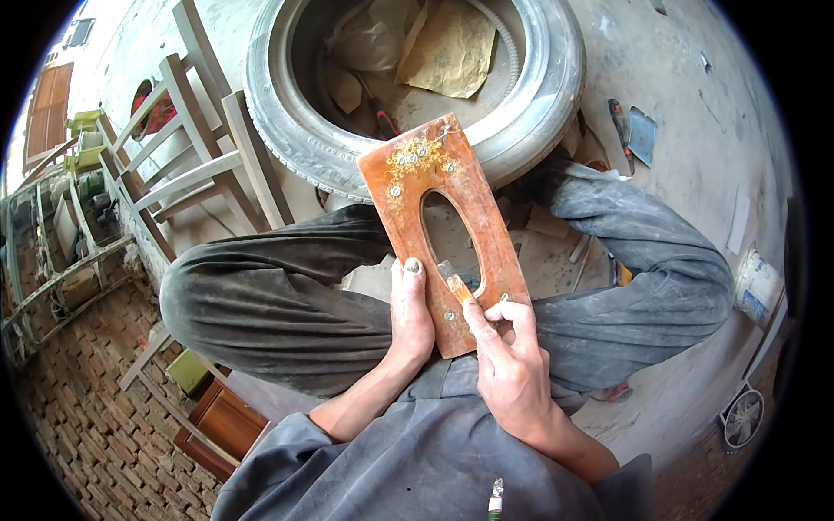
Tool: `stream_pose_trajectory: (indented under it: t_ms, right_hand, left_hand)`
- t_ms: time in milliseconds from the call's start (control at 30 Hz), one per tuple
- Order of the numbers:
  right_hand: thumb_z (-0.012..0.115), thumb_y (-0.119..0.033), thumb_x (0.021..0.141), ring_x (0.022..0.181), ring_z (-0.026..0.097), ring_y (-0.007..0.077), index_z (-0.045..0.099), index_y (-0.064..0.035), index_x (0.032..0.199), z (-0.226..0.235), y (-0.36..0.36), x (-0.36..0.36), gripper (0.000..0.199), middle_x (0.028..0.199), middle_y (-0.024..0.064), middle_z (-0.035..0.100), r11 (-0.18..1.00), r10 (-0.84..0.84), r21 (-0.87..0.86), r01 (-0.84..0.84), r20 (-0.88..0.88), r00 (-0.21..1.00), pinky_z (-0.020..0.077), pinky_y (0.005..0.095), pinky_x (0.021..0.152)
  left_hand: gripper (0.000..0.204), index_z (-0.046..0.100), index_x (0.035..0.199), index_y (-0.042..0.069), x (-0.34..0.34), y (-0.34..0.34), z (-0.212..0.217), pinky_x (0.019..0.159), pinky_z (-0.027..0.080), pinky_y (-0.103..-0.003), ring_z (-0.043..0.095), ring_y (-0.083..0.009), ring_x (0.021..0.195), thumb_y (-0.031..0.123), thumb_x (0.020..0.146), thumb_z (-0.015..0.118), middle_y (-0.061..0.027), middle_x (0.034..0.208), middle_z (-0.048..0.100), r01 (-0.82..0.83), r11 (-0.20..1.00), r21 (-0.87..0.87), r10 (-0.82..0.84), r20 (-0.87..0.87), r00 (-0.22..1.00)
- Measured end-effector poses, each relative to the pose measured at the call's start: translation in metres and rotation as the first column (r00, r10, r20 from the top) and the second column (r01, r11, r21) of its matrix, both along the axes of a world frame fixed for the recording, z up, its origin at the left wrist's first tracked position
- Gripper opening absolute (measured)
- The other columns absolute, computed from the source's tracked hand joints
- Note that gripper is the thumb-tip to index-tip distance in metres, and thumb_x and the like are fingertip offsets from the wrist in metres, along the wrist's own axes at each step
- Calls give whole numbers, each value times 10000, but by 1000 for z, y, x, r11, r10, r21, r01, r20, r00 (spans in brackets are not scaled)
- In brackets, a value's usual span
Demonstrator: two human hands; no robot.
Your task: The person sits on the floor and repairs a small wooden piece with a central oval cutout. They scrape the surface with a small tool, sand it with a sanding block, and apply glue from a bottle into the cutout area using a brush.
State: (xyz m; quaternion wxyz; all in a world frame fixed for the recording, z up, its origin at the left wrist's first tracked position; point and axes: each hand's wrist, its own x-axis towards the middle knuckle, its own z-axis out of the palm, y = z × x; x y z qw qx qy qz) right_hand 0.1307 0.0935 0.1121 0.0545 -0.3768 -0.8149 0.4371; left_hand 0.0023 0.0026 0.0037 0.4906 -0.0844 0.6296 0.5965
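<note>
Right hand [512, 365]: pinches small sandpaper scrap [458, 285] against orange wooden panel [443, 226]. Left hand [410, 317]: closed around panel's edge. Tyre [539, 95] behind.

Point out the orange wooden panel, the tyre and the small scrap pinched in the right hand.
orange wooden panel [408, 187]: head view, upper face.
tyre [287, 122]: head view, left tread.
small scrap [453, 280]: head view, its middle.

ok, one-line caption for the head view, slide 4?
Left hand steadies an orange wooden panel with an oval cutout on the lap; right hand presses a small scrap to its edge.
</note>
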Motion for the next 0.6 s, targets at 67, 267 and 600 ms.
stream_pose_trajectory:
  t_ms: [67, 267, 600]
  right_hand:
    - [693, 92, 866, 901, 727, 332, 672, -52, 1439, -2, 1, -4, 591, 1155, 134, 576, 1000, -2, -13, 2, 4, 1000, 639, 444, 702]
    - [693, 93, 862, 902, 730, 332, 674, -54, 1435, -2, -1, 1, 592, 1157, 133, 576, 1000, 6, 16, -6, -6, 1000, 650, 445, 705]
    - [696, 88, 858, 847, 732, 344, 668, -63, 1441, -3, 5, -4, 603, 1193, 138, 576, 999, 32, 30, -32, 17, 999, 647, 444, 686]
  left_hand:
    - [445, 518, 1387, 44, -1, 1, 1, 999, 499, -333, 571, -137, 1087, 431, 1191, 417, -66, 1215, 593, 1, 1000, 15, -1, 9, 1000]
    - [439, 516, 1386, 48, -1, 1, 1, 1003, 495, -336, 568, -137, 1090, 430, 1192, 420, -66, 1217, 588, -3, 1000, 21, 3, -6, 1000]
    - [457, 510, 1393, 37, -1, -1, -4, 1007, 492, -335, 565, -139, 1094, 436, 1191, 417, -66, 1222, 586, 7, 1000, 30, -7, 4, 1000]
